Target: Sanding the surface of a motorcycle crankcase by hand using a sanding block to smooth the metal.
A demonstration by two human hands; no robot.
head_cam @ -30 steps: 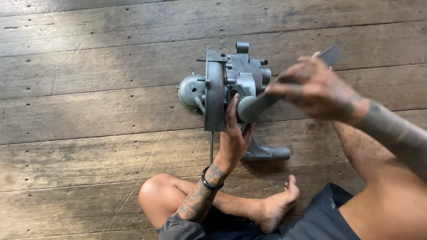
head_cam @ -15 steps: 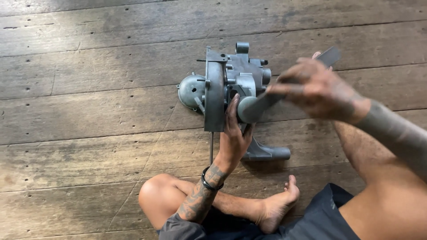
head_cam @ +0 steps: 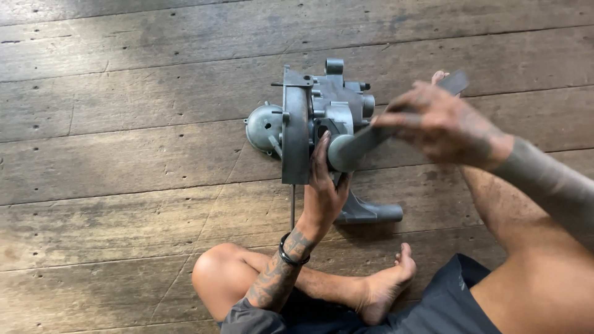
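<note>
A grey cast-metal engine housing (head_cam: 309, 117) with a flat flange and a round cap on its left stands on the wooden floor. My left hand (head_cam: 325, 185) rests flat against its near side, fingers pointing up along the casting. My right hand (head_cam: 442, 127) grips a long grey metal wrench-like tool (head_cam: 365, 142), whose round head sits at the housing's right side just above my left hand. The tool's handle end sticks out past my fingers at the upper right.
A grey curved metal pipe part (head_cam: 368, 213) lies on the floor by my left wrist. A thin metal rod (head_cam: 292, 207) runs down from the housing. My crossed legs, bare foot (head_cam: 387, 287) and dark shorts fill the bottom of the view. Worn wooden planks (head_cam: 124, 154) lie all around.
</note>
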